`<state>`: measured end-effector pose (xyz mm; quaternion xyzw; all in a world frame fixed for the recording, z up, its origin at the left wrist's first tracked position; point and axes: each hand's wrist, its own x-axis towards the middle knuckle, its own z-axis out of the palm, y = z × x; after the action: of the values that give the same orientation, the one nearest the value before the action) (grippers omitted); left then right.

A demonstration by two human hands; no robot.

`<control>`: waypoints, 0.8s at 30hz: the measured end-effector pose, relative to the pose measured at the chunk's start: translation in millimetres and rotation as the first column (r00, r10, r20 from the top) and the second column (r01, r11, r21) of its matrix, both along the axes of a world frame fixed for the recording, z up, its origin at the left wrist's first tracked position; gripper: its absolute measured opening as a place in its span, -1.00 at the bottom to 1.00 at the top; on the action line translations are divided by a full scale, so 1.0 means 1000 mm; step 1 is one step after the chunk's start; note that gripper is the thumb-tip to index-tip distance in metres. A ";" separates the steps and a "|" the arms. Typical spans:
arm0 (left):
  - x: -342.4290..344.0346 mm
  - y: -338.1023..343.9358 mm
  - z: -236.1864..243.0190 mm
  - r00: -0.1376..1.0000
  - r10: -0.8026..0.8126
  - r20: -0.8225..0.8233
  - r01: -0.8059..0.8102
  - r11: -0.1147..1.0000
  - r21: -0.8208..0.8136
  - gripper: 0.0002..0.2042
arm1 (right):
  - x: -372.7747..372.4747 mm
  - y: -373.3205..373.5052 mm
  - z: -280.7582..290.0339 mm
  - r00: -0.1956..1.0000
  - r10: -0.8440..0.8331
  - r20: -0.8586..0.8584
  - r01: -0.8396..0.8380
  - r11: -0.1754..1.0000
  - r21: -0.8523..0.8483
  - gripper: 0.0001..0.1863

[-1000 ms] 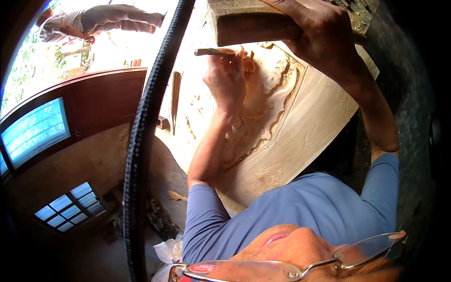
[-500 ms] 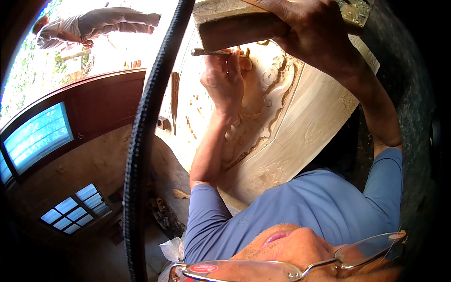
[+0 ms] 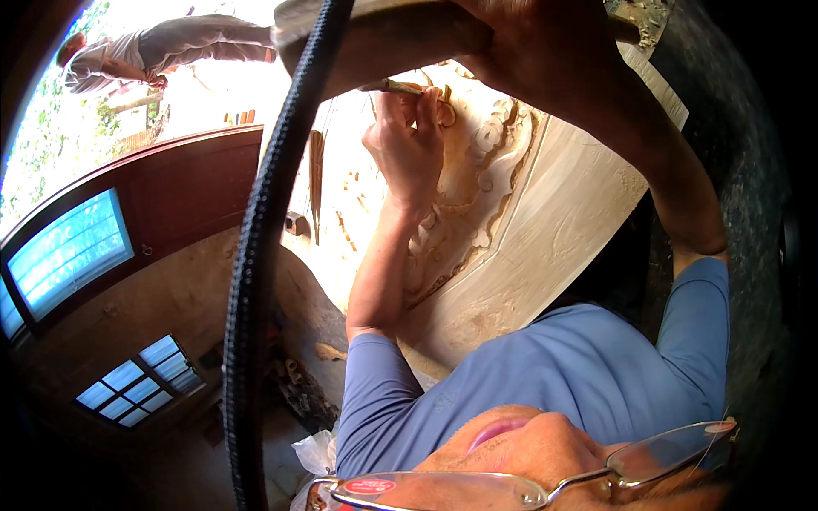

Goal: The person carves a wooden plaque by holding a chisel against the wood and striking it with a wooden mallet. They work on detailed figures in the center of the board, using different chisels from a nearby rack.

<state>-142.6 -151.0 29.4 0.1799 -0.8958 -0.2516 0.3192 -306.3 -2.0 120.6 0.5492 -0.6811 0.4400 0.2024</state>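
My left hand (image 3: 406, 149) is closed around a slim chisel (image 3: 396, 86) over a pale wooden panel (image 3: 558, 234). Scrolling relief carving (image 3: 492, 153) covers the panel beneath and beside that hand. In my right hand (image 3: 541, 43) is a thick wooden mallet (image 3: 383, 43), raised close to the camera at the top edge. The mallet's head hides the outer end of the chisel, so whether the two touch I cannot tell. The chisel's cutting tip is also out of sight behind my fingers.
A long narrow tool (image 3: 316, 175) and a small dark block (image 3: 296, 223) lie left of my left forearm. Several upright handles (image 3: 241, 117) stand farther off. A black braided cable (image 3: 256, 221) crosses the view. Another person (image 3: 162, 47) is at upper left, near a dark red door (image 3: 187, 179).
The mallet in my right hand has swung left and appears larger, now covering the chisel end that showed before. My left hand and the chisel stay nearly in place.
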 end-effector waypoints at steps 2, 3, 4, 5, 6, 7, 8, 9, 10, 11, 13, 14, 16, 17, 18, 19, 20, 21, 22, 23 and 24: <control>-0.002 -0.002 -0.002 1.000 -0.026 -0.015 0.026 1.000 -0.008 -0.86 | -0.002 -0.007 -0.007 0.991 -0.056 -0.121 0.054 0.998 -0.017 -0.65; -0.002 -0.003 -0.002 0.999 -0.031 -0.005 0.031 0.999 -0.014 -0.86 | -0.003 -0.011 -0.010 0.980 -0.087 -0.179 0.083 0.996 -0.030 -0.73; -0.002 -0.003 -0.002 0.999 -0.036 0.006 0.036 0.999 -0.019 -0.86 | -0.007 -0.029 -0.012 0.917 -0.183 -0.355 0.154 0.982 -0.107 -0.78; -0.002 -0.004 -0.002 0.999 -0.041 0.016 0.041 0.999 -0.025 -0.86 | -0.007 -0.025 -0.014 0.919 -0.159 -0.361 0.137 0.987 -0.087 -0.81; -0.002 -0.002 -0.001 0.999 -0.029 0.020 0.030 0.999 -0.027 -0.88 | -0.007 -0.022 -0.014 0.921 -0.134 -0.366 0.117 0.991 -0.066 -0.83; -0.001 -0.001 0.000 0.999 -0.042 0.013 0.042 0.998 -0.056 -0.88 | -0.004 -0.020 -0.008 0.922 -0.106 -0.371 0.096 0.994 -0.046 -0.83; 0.000 0.000 0.000 0.999 -0.054 0.006 0.055 0.995 -0.086 -0.88 | -0.004 -0.019 -0.004 0.915 -0.101 -0.392 0.094 0.995 -0.037 -0.83; 0.000 0.001 -0.001 0.998 -0.067 -0.001 0.067 0.991 -0.116 -0.89 | -0.004 -0.019 -0.003 0.906 -0.095 -0.412 0.092 0.995 -0.028 -0.82; 0.001 0.003 -0.004 0.997 -0.066 0.043 0.071 0.986 -0.147 -0.89 | -0.006 -0.021 -0.006 0.902 -0.112 -0.418 0.081 0.993 -0.091 -0.82; 0.002 0.003 -0.005 0.996 -0.061 0.071 0.076 0.971 -0.227 -0.89 | -0.009 -0.025 -0.012 0.897 -0.129 -0.423 0.070 0.986 -0.154 -0.81; 0.001 0.003 -0.005 0.999 -0.019 -0.031 0.018 1.000 -0.014 -0.89 | -0.010 -0.028 -0.019 0.912 -0.115 -0.393 0.036 0.979 -0.203 -0.80; 0.002 0.001 -0.008 0.999 -0.016 -0.042 0.017 1.000 0.014 -0.89 | -0.010 -0.029 -0.021 0.930 -0.082 -0.359 0.013 0.982 -0.190 -0.80; 0.002 -0.004 -0.013 0.998 -0.011 -0.061 0.015 0.998 0.068 -0.89 | -0.010 -0.028 -0.021 0.945 -0.054 -0.321 0.000 0.986 -0.166 -0.79; 0.002 -0.004 -0.013 0.997 -0.014 -0.076 0.020 0.996 0.088 -0.88 | -0.010 -0.026 -0.018 0.946 -0.059 -0.320 0.010 0.988 -0.153 -0.79; 0.001 -0.004 -0.012 0.996 -0.016 -0.091 0.026 0.994 0.107 -0.87 | -0.010 -0.023 -0.014 0.946 -0.064 -0.318 0.019 0.990 -0.141 -0.79; -0.001 -0.001 -0.011 0.994 -0.018 -0.106 0.032 0.991 0.130 -0.87 | -0.008 -0.019 -0.009 0.949 -0.066 -0.310 0.030 0.992 -0.119 -0.80; -0.001 0.000 -0.008 0.996 -0.015 -0.083 0.023 0.995 0.096 -0.87 | -0.006 -0.014 -0.002 0.951 -0.069 -0.301 0.041 0.994 -0.097 -0.81; -0.002 0.002 -0.004 0.998 -0.010 -0.060 0.013 0.998 0.061 -0.87 | -0.004 -0.011 0.003 0.954 -0.071 -0.293 0.051 0.996 -0.076 -0.81; -0.002 0.002 -0.001 0.999 -0.005 -0.037 0.006 1.000 0.025 -0.87 | -0.003 -0.009 0.005 0.958 -0.065 -0.279 0.044 0.996 -0.080 -0.82; -0.003 0.001 -0.002 0.999 -0.008 -0.044 0.009 1.000 0.023 -0.87 | -0.002 -0.008 0.007 0.962 -0.058 -0.265 0.037 0.996 -0.084 -0.82; -0.004 -0.001 -0.004 0.999 -0.012 -0.051 0.013 1.000 0.020 -0.87 | -0.003 -0.009 0.005 0.963 -0.058 -0.261 0.037 0.995 -0.088 -0.83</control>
<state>-147.0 -151.9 25.3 0.1711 -0.8858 -0.2672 0.3386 -309.0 -11.3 125.2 0.5775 -0.6424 0.3857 0.3240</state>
